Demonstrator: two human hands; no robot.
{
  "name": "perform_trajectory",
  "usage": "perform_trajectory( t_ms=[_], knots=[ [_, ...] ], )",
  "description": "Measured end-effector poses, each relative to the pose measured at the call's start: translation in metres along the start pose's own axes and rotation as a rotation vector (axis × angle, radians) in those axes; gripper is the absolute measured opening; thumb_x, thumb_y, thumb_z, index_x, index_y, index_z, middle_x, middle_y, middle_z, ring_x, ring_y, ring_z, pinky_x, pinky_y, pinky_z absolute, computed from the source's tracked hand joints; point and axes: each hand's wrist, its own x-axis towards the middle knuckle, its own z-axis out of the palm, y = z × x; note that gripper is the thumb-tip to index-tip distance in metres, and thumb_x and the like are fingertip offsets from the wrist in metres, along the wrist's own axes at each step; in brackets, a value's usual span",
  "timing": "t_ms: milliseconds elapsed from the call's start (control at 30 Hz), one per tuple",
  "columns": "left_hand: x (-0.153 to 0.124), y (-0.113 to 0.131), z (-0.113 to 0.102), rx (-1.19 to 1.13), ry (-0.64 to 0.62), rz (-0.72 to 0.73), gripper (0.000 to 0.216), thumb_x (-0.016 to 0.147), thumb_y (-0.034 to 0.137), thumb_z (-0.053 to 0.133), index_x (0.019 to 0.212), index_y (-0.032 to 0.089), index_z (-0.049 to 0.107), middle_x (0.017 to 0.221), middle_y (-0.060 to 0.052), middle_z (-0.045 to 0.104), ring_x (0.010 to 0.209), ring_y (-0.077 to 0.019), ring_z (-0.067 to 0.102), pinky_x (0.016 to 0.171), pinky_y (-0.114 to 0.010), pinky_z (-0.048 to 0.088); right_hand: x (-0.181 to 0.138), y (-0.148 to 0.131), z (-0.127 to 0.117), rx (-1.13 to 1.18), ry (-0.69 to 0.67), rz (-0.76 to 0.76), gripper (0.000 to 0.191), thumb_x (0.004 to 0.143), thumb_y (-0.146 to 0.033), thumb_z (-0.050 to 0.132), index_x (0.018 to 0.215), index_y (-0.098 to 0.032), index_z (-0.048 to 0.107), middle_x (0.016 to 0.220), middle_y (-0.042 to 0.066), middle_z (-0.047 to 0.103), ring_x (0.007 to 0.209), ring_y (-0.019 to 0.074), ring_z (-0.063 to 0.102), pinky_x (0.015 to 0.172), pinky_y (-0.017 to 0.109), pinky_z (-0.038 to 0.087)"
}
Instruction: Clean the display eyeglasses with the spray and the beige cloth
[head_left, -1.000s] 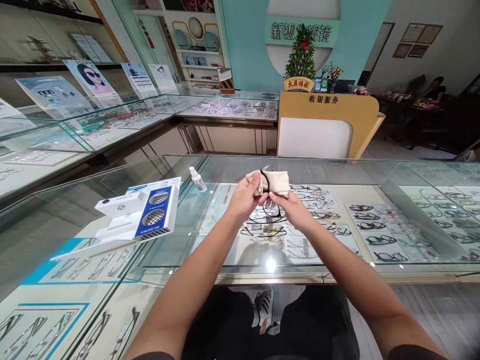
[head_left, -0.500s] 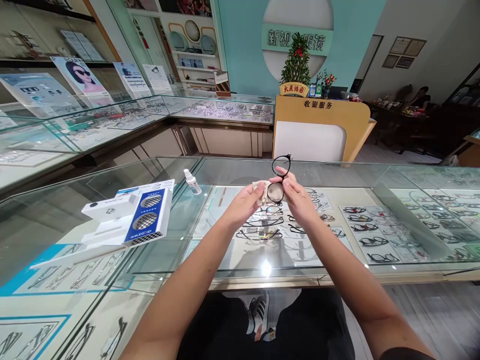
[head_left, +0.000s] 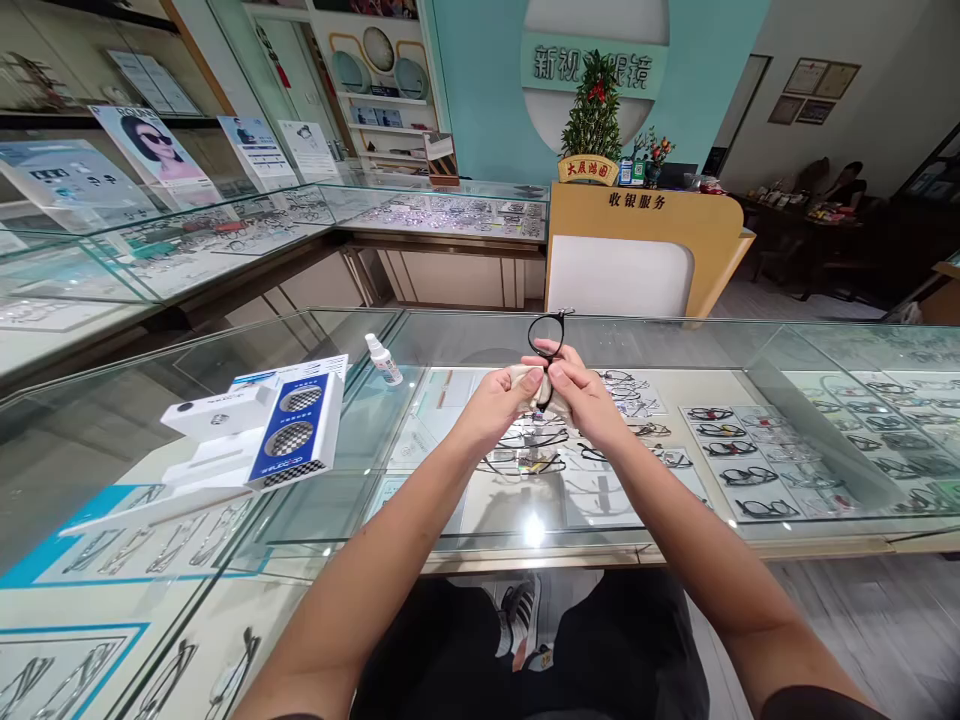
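Above the glass counter, a pair of black round-framed eyeglasses is held on end, one lens up and the other low between my hands. My left hand is closed on a pale cloth, its thumb pressed over the lower lens. My right hand grips the eyeglasses near the bridge, with thumb and fingers on either side. Part of the cloth also shows under the right hand. The lower lens is mostly hidden by fingers and cloth.
On the counter to the left stand a small white spray bottle and an open blue-and-white box. Rows of eyeglasses lie under the glass top. Beyond is a yellow cashier desk. A person sits far right.
My hands have come closer together, and my left thumb now covers the lower lens with the cloth. The eyeglasses have turned and shifted slightly left.
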Motion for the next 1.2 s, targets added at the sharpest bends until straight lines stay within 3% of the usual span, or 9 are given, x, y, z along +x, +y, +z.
perform_trajectory(
  t_ms=[100,200,300,433,567,833,967,1200],
  knots=[
    [0.000,0.001,0.000,-0.009,0.007,-0.017,0.060,0.074,0.066,0.099,0.094,0.017,0.072,0.064,0.008,0.048,0.061,-0.0088,0.041,0.062,-0.025,0.037,0.001,-0.002,0.000,-0.012,-0.012,0.000,0.054,0.099,-0.077,0.067,0.091,-0.027,0.087,0.153,0.013,0.069,0.163,0.0349,0.046,0.134,0.055,0.040],
    [0.001,0.000,-0.003,-0.022,0.016,-0.049,0.061,0.070,0.063,0.102,0.099,0.016,0.074,0.071,0.005,0.058,0.065,-0.0098,0.049,0.066,-0.026,0.040,0.001,-0.004,-0.001,0.003,-0.019,0.019,0.054,0.099,-0.075,0.068,0.086,-0.026,0.086,0.147,0.013,0.074,0.162,0.0347,0.047,0.133,0.054,0.040],
    [0.001,-0.001,-0.004,-0.013,0.000,-0.067,0.063,0.069,0.059,0.103,0.108,0.016,0.077,0.081,0.001,0.067,0.070,-0.0108,0.055,0.068,-0.025,0.041,0.001,-0.003,0.000,0.056,-0.004,0.057,0.050,0.097,-0.072,0.072,0.096,-0.025,0.089,0.148,0.013,0.073,0.161,0.0345,0.048,0.133,0.052,0.041],
    [-0.001,0.002,-0.005,0.035,-0.041,-0.068,0.065,0.070,0.053,0.103,0.117,0.017,0.076,0.084,0.002,0.066,0.071,-0.0101,0.053,0.068,-0.025,0.039,0.001,0.004,-0.001,0.165,0.030,0.118,0.046,0.095,-0.068,0.077,0.111,-0.026,0.091,0.151,0.010,0.070,0.153,0.0342,0.055,0.131,0.050,0.044],
    [-0.002,0.004,-0.007,0.126,-0.074,-0.046,0.065,0.073,0.051,0.101,0.123,0.018,0.075,0.089,0.001,0.067,0.072,-0.0105,0.051,0.067,-0.025,0.037,0.002,0.010,-0.001,0.203,0.056,0.139,0.040,0.096,-0.062,0.077,0.115,-0.030,0.091,0.149,0.007,0.071,0.140,0.0316,0.063,0.126,0.050,0.048],
    [0.000,-0.003,-0.012,0.160,-0.120,-0.015,0.063,0.084,0.050,0.094,0.137,0.022,0.072,0.107,-0.004,0.073,0.088,-0.0163,0.062,0.080,-0.027,0.046,0.001,0.008,-0.001,0.256,0.107,0.239,0.044,0.093,-0.062,0.077,0.118,-0.028,0.089,0.125,0.006,0.080,0.116,0.0270,0.068,0.110,0.043,0.056],
    [-0.002,-0.004,-0.013,0.166,-0.123,-0.037,0.065,0.089,0.052,0.090,0.145,0.026,0.068,0.111,-0.004,0.074,0.095,-0.0181,0.064,0.084,-0.028,0.048,0.001,0.006,-0.002,0.254,0.108,0.262,0.047,0.093,-0.064,0.077,0.120,-0.027,0.088,0.109,0.005,0.077,0.104,0.0236,0.065,0.100,0.038,0.055],
    [-0.003,-0.004,-0.005,0.113,-0.072,-0.050,0.072,0.087,0.056,0.091,0.145,0.022,0.065,0.112,-0.005,0.075,0.094,-0.0177,0.065,0.084,-0.029,0.051,0.002,0.008,0.000,0.263,0.107,0.261,0.052,0.090,-0.069,0.079,0.116,-0.025,0.088,0.109,0.004,0.077,0.092,0.0198,0.062,0.083,0.031,0.051]
  ],
)
